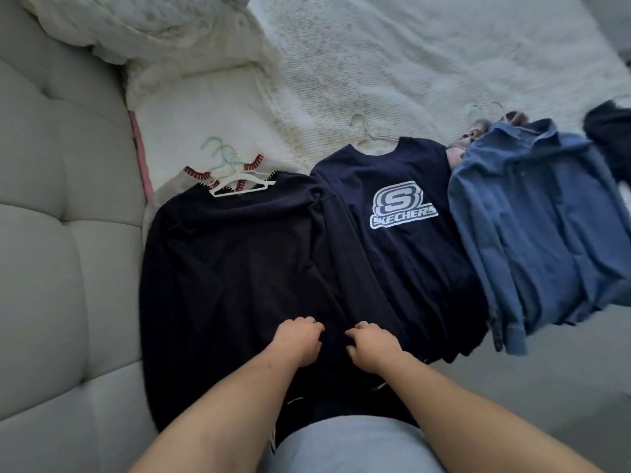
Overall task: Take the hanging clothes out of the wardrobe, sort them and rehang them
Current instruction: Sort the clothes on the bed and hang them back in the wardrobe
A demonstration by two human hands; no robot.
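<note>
Bed (392, 63), white textured cover, carrying three garments on hangers in a row along its near edge: a dark navy long-sleeved top (232, 254) on a white hanger (239, 186) nearest the grey tufted headboard (51, 199), a navy Skechers T-shirt (403, 240) in the middle, and a blue button-up shirt (539, 227) toward the right. Left hand (298, 339) and right hand (370, 346), close together with fingers curled, each pinch the lower hem area of the dark navy long-sleeved top. White pillow (143, 32) at the bed's far-left corner.
</note>
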